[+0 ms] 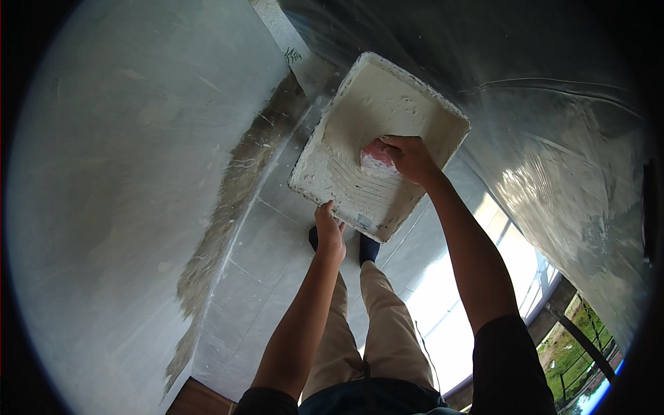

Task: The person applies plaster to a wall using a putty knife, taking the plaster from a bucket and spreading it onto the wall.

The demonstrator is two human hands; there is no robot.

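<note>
My left hand (330,232) grips the near left edge of a paint tray (308,169), thumb over the rim and fingers underneath. The tray is tilted in the view and coated with cream-white paint (387,90), pooled at its far end. Across its nearer, ridged part the paint lies thin. My right hand (413,159) is closed on a paint-smeared red and white block (377,158), which is over the middle of the tray; whether it is a brush or a pad I cannot tell. Its lower side seems to touch the ridged slope.
On the left stands a pale wall (131,194) with a rough grey-brown strip (242,173) along its foot. Translucent plastic sheeting (546,138) hangs on the right. Below are grey floor tiles (256,256) and my feet. A railing (588,339) with greenery beyond shows at lower right.
</note>
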